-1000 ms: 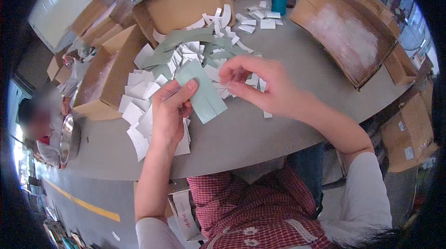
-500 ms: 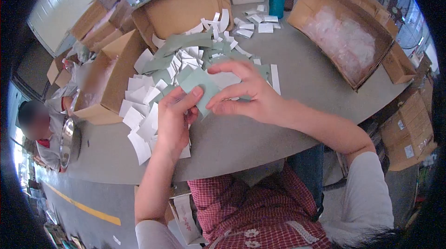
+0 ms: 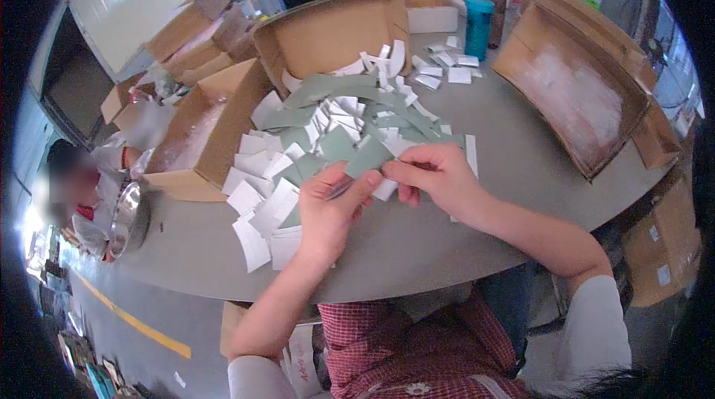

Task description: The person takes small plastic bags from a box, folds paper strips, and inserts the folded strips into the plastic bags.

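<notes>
My left hand [image 3: 333,202] is closed on a small flat green sheet piece [image 3: 369,156], thumb on top. My right hand [image 3: 441,179] pinches at the right corner of that piece, its thumb and fingertips close to my left thumb. A white piece [image 3: 385,190] shows just below, between the two hands. Beyond the hands lies a heap of green sheets [image 3: 328,88] and small white pieces [image 3: 339,112]. Larger white pieces [image 3: 274,207] spread out to the left of my left hand.
An open cardboard box [image 3: 335,30] stands behind the heap. Cardboard boxes with clear plastic bags stand at left [image 3: 237,101] and right [image 3: 514,60]. Small white packets [image 3: 459,75] lie near a teal cup [image 3: 477,27]. At far left, a person [image 3: 93,183] sits by a metal bowl [image 3: 128,220].
My right hand has come in from open, spread fingers to a pinch at the green piece's corner. The view has shifted, so the table appears farther right and lower.
</notes>
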`<action>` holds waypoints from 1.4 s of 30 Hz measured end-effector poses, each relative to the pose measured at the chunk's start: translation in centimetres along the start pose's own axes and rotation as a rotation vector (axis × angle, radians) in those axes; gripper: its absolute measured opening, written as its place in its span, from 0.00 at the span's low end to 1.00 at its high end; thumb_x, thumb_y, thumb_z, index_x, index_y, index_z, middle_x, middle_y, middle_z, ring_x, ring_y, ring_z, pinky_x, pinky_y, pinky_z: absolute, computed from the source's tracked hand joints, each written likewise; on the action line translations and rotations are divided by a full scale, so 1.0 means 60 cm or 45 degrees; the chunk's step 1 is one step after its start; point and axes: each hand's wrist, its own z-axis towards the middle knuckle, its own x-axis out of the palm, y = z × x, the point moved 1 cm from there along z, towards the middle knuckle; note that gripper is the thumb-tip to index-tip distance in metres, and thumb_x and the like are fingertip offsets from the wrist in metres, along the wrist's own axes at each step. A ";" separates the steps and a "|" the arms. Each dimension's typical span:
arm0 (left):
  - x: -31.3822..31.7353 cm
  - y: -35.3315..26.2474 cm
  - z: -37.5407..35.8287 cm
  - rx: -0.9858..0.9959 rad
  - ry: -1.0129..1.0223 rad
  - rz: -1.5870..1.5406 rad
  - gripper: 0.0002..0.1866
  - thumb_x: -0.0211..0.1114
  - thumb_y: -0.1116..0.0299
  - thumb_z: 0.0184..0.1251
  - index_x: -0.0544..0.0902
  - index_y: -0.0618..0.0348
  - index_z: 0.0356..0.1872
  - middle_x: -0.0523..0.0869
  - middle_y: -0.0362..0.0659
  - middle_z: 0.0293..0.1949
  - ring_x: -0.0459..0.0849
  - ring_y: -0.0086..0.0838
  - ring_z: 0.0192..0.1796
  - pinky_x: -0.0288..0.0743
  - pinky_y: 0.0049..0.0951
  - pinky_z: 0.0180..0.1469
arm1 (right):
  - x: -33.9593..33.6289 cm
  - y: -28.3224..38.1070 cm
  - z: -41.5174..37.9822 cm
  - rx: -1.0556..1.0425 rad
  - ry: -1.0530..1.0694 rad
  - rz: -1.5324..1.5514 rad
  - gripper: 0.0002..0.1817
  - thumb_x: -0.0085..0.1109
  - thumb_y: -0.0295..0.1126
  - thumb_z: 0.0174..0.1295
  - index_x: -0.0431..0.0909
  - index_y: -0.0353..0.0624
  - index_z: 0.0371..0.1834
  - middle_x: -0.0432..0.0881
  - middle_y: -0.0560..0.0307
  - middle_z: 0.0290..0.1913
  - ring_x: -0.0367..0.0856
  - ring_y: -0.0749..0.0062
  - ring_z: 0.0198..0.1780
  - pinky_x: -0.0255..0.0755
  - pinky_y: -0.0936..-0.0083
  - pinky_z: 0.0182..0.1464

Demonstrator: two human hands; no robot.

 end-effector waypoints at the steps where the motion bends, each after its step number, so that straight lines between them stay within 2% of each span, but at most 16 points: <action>1: 0.001 -0.001 0.000 0.039 0.013 0.001 0.05 0.74 0.67 0.64 0.88 0.56 0.36 0.85 0.33 0.25 0.77 0.13 0.25 0.65 0.16 0.26 | 0.001 0.001 0.001 0.000 0.011 -0.015 0.13 0.63 0.37 0.70 0.86 0.36 0.35 0.83 0.61 0.24 0.80 0.81 0.26 0.73 0.82 0.29; 3: 0.004 -0.003 -0.006 0.106 0.016 0.020 0.06 0.73 0.68 0.64 0.88 0.56 0.40 0.86 0.34 0.28 0.78 0.14 0.26 0.66 0.17 0.26 | 0.003 0.003 -0.001 -0.001 -0.028 -0.043 0.13 0.62 0.37 0.70 0.86 0.37 0.34 0.83 0.61 0.24 0.80 0.81 0.25 0.73 0.82 0.28; 6: 0.011 -0.006 -0.008 0.179 0.005 0.010 0.08 0.73 0.68 0.65 0.86 0.62 0.34 0.85 0.35 0.25 0.76 0.13 0.28 0.70 0.20 0.30 | 0.007 0.006 -0.004 0.018 -0.034 -0.012 0.13 0.62 0.37 0.70 0.86 0.37 0.34 0.83 0.61 0.23 0.79 0.81 0.24 0.72 0.81 0.28; 9: 0.003 0.021 0.003 0.326 0.000 0.158 0.09 0.73 0.68 0.64 0.84 0.64 0.34 0.84 0.38 0.23 0.73 0.15 0.28 0.69 0.23 0.30 | 0.009 0.005 -0.004 0.052 -0.036 0.034 0.13 0.62 0.37 0.70 0.85 0.37 0.34 0.83 0.60 0.23 0.78 0.80 0.24 0.71 0.81 0.28; 12: 0.002 0.024 0.002 0.387 -0.007 0.344 0.08 0.73 0.69 0.65 0.87 0.62 0.40 0.83 0.31 0.26 0.74 0.13 0.29 0.69 0.20 0.30 | 0.015 0.007 -0.005 0.066 -0.054 0.093 0.14 0.61 0.36 0.70 0.85 0.36 0.33 0.82 0.60 0.23 0.78 0.79 0.24 0.71 0.81 0.28; 15: 0.002 0.005 -0.005 0.471 -0.077 0.599 0.09 0.73 0.69 0.65 0.86 0.63 0.41 0.81 0.31 0.25 0.73 0.12 0.29 0.67 0.21 0.30 | 0.011 0.001 -0.003 0.038 -0.033 0.085 0.12 0.61 0.36 0.70 0.84 0.37 0.36 0.82 0.60 0.24 0.79 0.80 0.25 0.71 0.81 0.28; 16: -0.001 0.007 -0.002 0.475 -0.095 0.557 0.09 0.73 0.70 0.65 0.86 0.63 0.41 0.81 0.31 0.25 0.73 0.13 0.28 0.67 0.20 0.29 | 0.013 -0.002 0.000 0.024 -0.019 0.076 0.11 0.61 0.36 0.70 0.83 0.37 0.37 0.83 0.60 0.25 0.79 0.80 0.25 0.71 0.81 0.28; 18: -0.006 0.008 0.007 0.476 -0.122 0.475 0.09 0.72 0.70 0.65 0.86 0.63 0.42 0.80 0.32 0.25 0.73 0.13 0.27 0.66 0.20 0.28 | 0.018 0.011 -0.004 0.022 -0.019 -0.057 0.08 0.62 0.33 0.69 0.81 0.40 0.41 0.84 0.57 0.31 0.81 0.75 0.32 0.74 0.76 0.35; 19: -0.010 0.007 0.008 0.382 -0.102 0.323 0.10 0.72 0.70 0.64 0.85 0.63 0.43 0.80 0.32 0.25 0.73 0.13 0.26 0.65 0.20 0.27 | 0.021 0.015 -0.007 0.022 -0.027 -0.124 0.07 0.62 0.32 0.68 0.81 0.41 0.43 0.84 0.55 0.35 0.83 0.72 0.36 0.76 0.74 0.39; 22: -0.018 -0.014 0.014 0.143 -0.006 -0.068 0.12 0.71 0.71 0.63 0.84 0.62 0.46 0.80 0.33 0.25 0.73 0.15 0.24 0.64 0.18 0.26 | 0.048 0.030 -0.019 -0.952 -0.479 -1.215 0.14 0.65 0.29 0.60 0.79 0.44 0.50 0.83 0.52 0.46 0.81 0.62 0.50 0.74 0.62 0.56; 25: -0.025 -0.007 0.021 -0.041 0.124 -0.286 0.16 0.70 0.73 0.62 0.82 0.61 0.51 0.81 0.33 0.27 0.73 0.16 0.24 0.63 0.17 0.25 | 0.042 0.034 -0.023 -1.258 -0.257 -1.518 0.18 0.66 0.28 0.51 0.82 0.46 0.49 0.80 0.52 0.52 0.77 0.57 0.58 0.66 0.54 0.67; 27: -0.022 -0.006 0.021 -0.149 0.192 -0.348 0.19 0.69 0.73 0.61 0.80 0.60 0.54 0.81 0.33 0.29 0.73 0.15 0.25 0.62 0.17 0.25 | 0.038 0.031 -0.024 -1.336 -0.195 -1.556 0.19 0.66 0.27 0.49 0.83 0.47 0.48 0.81 0.56 0.50 0.78 0.61 0.56 0.66 0.53 0.67; 30: -0.025 0.011 0.026 -0.304 0.211 -0.487 0.16 0.68 0.74 0.60 0.82 0.60 0.50 0.80 0.33 0.31 0.74 0.14 0.30 0.61 0.16 0.26 | 0.035 0.034 -0.024 -1.399 -0.138 -1.552 0.18 0.65 0.26 0.48 0.86 0.48 0.46 0.82 0.60 0.47 0.79 0.66 0.53 0.67 0.54 0.67; 33: -0.034 0.001 0.026 -0.346 0.446 -0.483 0.16 0.68 0.73 0.60 0.82 0.60 0.50 0.79 0.33 0.32 0.74 0.14 0.30 0.60 0.16 0.26 | 0.036 0.043 -0.027 -1.414 -0.104 -1.501 0.18 0.64 0.26 0.48 0.87 0.48 0.46 0.83 0.62 0.46 0.80 0.68 0.50 0.66 0.55 0.67; 37: -0.026 0.003 0.027 -0.343 0.460 -0.508 0.14 0.67 0.72 0.60 0.84 0.59 0.48 0.81 0.33 0.32 0.74 0.14 0.30 0.61 0.16 0.27 | 0.030 0.049 -0.033 -1.400 -0.079 -1.453 0.18 0.65 0.25 0.49 0.86 0.48 0.47 0.83 0.62 0.43 0.81 0.69 0.46 0.67 0.56 0.67; 42: -0.018 0.004 0.017 -0.243 0.385 -0.429 0.08 0.65 0.70 0.66 0.86 0.58 0.43 0.83 0.32 0.31 0.77 0.14 0.30 0.63 0.18 0.26 | 0.036 0.046 -0.029 -1.286 -0.158 -1.274 0.14 0.69 0.25 0.51 0.83 0.44 0.43 0.83 0.60 0.38 0.81 0.65 0.41 0.69 0.58 0.62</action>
